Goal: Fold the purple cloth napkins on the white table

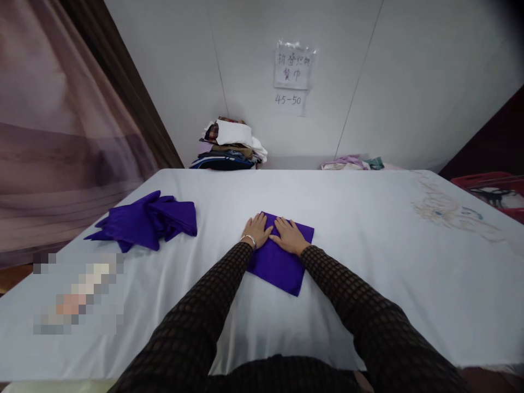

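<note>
A purple cloth (277, 266), folded into a rough square, lies slightly turned on the white-covered table (368, 273) in front of me. My left hand (257, 230) rests flat on its upper left part, fingers stretched out, a silver bracelet at the wrist. On the upper middle and right of the cloth lies my right hand (289, 236), palm down with its fingers spread. The two thumbs are close together. Neither hand grips anything. A loose heap of purple cloths (143, 221) sits on the left side of the table.
Folded clothes (229, 144) are stacked beyond the table's far edge, with more fabric (347, 162) to their right. A blurred patch (82, 295) covers the near left. Curtains hang at left; a red basket (491, 191) stands at right. Paper signs (292, 71) are on the wall.
</note>
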### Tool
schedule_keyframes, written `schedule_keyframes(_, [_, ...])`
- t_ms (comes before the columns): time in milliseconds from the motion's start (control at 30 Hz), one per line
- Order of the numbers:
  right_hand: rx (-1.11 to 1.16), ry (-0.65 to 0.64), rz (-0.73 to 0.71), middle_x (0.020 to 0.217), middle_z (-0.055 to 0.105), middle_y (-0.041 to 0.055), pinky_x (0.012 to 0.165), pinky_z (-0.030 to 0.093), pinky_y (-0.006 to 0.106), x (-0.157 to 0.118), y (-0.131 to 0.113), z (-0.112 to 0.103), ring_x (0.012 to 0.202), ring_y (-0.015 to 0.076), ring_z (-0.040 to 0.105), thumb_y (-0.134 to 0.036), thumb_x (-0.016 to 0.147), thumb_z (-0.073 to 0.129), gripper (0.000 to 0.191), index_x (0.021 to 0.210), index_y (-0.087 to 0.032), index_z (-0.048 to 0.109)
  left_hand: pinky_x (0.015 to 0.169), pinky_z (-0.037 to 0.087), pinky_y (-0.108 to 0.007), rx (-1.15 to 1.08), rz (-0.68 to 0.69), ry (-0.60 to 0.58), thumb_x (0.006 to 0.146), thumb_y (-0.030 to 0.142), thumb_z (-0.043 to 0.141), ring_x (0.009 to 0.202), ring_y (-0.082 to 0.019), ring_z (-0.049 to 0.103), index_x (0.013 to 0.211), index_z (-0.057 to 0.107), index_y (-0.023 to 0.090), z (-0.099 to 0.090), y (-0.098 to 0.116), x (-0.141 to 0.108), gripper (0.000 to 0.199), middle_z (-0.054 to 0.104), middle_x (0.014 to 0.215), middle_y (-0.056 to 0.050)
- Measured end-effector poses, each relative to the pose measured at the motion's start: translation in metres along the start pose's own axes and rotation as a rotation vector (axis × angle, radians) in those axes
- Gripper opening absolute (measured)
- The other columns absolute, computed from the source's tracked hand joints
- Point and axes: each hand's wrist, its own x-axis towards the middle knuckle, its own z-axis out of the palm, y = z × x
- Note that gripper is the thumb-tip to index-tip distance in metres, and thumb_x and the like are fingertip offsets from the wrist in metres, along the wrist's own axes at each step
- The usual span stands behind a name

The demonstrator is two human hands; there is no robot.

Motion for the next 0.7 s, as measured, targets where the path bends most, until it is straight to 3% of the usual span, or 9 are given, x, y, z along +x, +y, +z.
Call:
schedule_keyframes(233, [-0.014,0.017,0.11,0.149,0.03,0.0115,0.111,0.013,0.045,-0.042,0.03,-0.011,0.138,0.0233,0.022,-0.063,0.09,0.022,0.073,0.142,-0.013,0.03,0.113,0.015,-0.043,-0.015,-0.011,-0.005,0.092,0.051,0.022,0.14,-0.023,0.017,0.142,0.03,0.012,-0.002,0.0,0.0,0.064,0.023,0.151,-0.01])
schedule_keyframes(500, [-0.083,-0.005,0.268,0.149,0.028,0.0113,0.109,0.011,0.052,-0.11,0.068,-0.024,0.139,0.0244,0.019,-0.059,0.092,0.02,0.067,0.144,-0.017,0.027,0.113,0.014,-0.043,-0.037,-0.012,-0.019,0.091,0.051,0.021,0.14,-0.023,0.015,0.142,0.029,0.012,0.0,-0.001,0.001,0.065,0.022,0.152,-0.01])
schedule_keyframes(633, [-0.095,0.024,0.343,0.148,0.029,0.0143,0.109,0.011,0.052,-0.12,0.066,-0.034,0.139,0.0264,0.018,-0.059,0.092,0.019,0.069,0.143,-0.013,0.028,0.113,0.012,-0.043,-0.04,-0.022,-0.03,0.091,0.051,0.021,0.141,-0.022,0.014,0.143,0.028,0.011,-0.001,0.0,0.002,0.066,0.02,0.152,-0.01])
schedule_keyframes(700, [-0.085,0.07,0.306,0.149,0.027,0.0144,0.11,0.01,0.05,-0.114,0.054,-0.04,0.14,0.0256,0.015,-0.059,0.092,0.02,0.07,0.143,-0.013,0.027,0.113,0.012,-0.043,-0.055,-0.026,-0.054,0.091,0.052,0.022,0.141,-0.023,0.013,0.142,0.028,0.012,-0.005,0.001,0.005,0.065,0.019,0.152,-0.011])
